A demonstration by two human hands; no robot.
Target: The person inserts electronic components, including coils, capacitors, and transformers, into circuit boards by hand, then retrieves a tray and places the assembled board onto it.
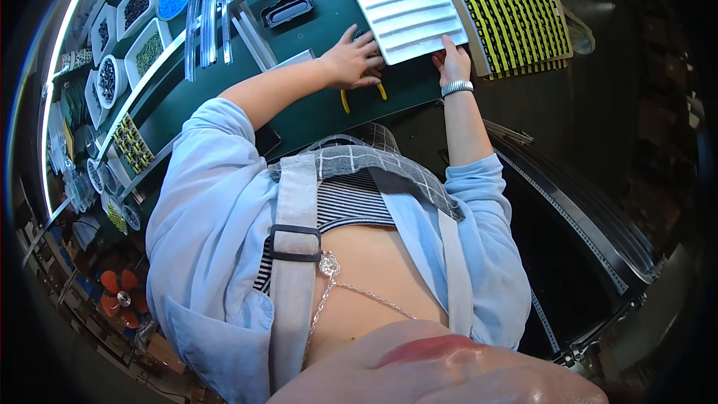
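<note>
A white ribbed tray (pixel 404 1) lies at the far middle of the green bench, tilted a little. My right hand (pixel 454 66) grips its near right corner, thumb on top and the other fingers lower at the edge. Beside the tray's near left edge, my left hand (pixel 353 60) has its fingers spread and palm down. Under that hand two yellow handles of a hand tool (pixel 345 102) stick out; its head is hidden. A small dark thing shows at the left fingertips, too covered to name.
Right of the tray, yellow-and-black strips of parts (pixel 520 26) lie on cardboard (pixel 557 0). A black oblong housing (pixel 287 10) sits left of it. Clear plastic tubes (pixel 209 7) and bins of small parts (pixel 148 52) stand farther left. A black-topped conveyor-like unit (pixel 572 254) is at right.
</note>
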